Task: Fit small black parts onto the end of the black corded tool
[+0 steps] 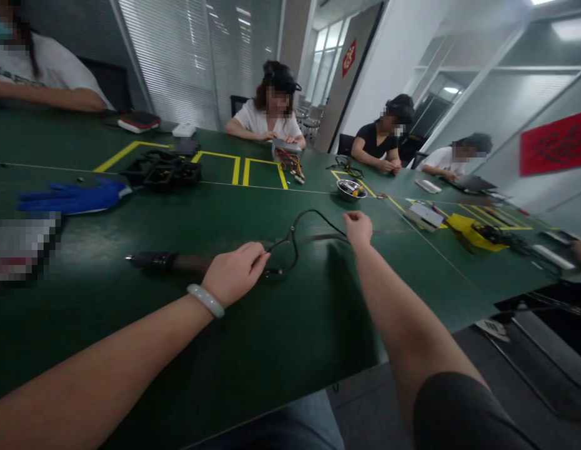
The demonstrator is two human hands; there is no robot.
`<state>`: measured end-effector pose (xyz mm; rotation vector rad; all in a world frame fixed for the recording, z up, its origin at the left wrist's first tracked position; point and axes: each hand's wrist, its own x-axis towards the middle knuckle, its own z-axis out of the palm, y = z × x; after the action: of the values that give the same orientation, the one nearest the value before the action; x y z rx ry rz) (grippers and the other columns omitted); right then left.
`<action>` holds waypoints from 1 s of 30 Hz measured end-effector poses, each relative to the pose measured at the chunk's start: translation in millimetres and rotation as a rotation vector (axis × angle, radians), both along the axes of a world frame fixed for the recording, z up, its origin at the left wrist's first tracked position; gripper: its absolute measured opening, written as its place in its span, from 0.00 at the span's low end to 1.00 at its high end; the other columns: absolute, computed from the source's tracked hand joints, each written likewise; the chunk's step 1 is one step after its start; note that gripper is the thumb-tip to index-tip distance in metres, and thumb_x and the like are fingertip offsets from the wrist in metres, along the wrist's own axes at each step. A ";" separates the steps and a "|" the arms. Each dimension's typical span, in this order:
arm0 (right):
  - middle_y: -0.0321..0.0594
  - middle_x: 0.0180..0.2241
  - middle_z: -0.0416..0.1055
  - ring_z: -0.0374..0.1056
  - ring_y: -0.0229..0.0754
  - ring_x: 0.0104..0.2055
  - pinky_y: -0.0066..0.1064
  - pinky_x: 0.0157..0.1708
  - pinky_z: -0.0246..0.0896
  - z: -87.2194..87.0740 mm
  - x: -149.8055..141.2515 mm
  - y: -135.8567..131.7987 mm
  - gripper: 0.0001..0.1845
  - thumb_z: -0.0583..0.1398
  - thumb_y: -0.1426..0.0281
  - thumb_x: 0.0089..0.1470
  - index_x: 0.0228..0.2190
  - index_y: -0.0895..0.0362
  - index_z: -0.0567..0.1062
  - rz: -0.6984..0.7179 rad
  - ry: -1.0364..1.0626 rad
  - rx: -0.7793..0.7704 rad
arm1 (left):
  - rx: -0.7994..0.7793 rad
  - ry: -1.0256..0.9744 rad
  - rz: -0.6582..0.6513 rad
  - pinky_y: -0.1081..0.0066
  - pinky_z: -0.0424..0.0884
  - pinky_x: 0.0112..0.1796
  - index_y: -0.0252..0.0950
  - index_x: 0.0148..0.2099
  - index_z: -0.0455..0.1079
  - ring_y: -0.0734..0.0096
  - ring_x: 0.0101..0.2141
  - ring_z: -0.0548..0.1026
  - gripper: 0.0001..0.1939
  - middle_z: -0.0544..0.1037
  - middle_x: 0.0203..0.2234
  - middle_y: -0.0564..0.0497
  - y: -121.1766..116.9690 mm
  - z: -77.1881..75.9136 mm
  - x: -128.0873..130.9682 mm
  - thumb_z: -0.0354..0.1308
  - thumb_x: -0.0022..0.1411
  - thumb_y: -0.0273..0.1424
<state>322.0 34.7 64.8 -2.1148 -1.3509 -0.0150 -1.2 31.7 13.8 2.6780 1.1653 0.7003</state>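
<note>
A black electric screwdriver (154, 260) lies on the green table, its metal tip pointing left. My left hand (237, 272), with a pale bangle at the wrist, is closed over the tool's rear end. Its fingertips pinch the black cable (297, 247), and the palm hides part of the screwdriver. From there the cable curves in a loose loop to the right. Farther right, my right hand (358, 228) pinches the cable's other visible stretch between thumb and fingers, just above the table. Where the cable runs beyond that hand is hard to make out.
A blue glove (75, 196) and black parts (163, 170) lie at the left. Ahead stands a metal bowl (351, 190) with small items. A white box (424, 216) and yellow bag (473, 232) lie right. Several people sit around the green table (290, 331).
</note>
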 end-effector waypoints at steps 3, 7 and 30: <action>0.49 0.41 0.70 0.66 0.45 0.42 0.37 0.43 0.59 -29.7 -27.7 4.3 0.17 0.55 0.64 0.58 0.41 0.63 0.74 0.021 0.005 0.020 | -0.009 0.002 -0.010 0.73 0.62 0.24 0.37 0.37 0.66 0.72 0.26 0.70 0.17 0.73 0.31 0.51 2.3 -0.3 0.7 0.41 0.70 0.39; 0.50 0.51 0.65 0.59 0.44 0.53 0.38 0.53 0.53 -16.0 -59.3 -10.1 0.17 0.50 0.66 0.63 0.48 0.60 0.70 0.216 -0.131 0.218 | 0.038 0.001 -0.052 0.72 0.65 0.30 0.38 0.41 0.68 0.70 0.33 0.73 0.16 0.76 0.36 0.51 4.7 -3.1 2.0 0.42 0.70 0.39; 0.35 0.25 0.72 0.68 0.36 0.25 0.26 0.25 0.58 -33.4 -76.2 -71.6 0.11 0.55 0.65 0.59 0.31 0.56 0.75 0.585 0.195 -0.623 | 0.011 0.127 -0.245 0.66 0.69 0.39 0.39 0.44 0.70 0.65 0.39 0.74 0.11 0.76 0.38 0.49 1.6 0.1 1.9 0.54 0.61 0.37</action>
<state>245.8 -36.9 31.5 -2.0056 -1.9705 0.9302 0.7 33.3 13.9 2.8428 0.8371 0.5062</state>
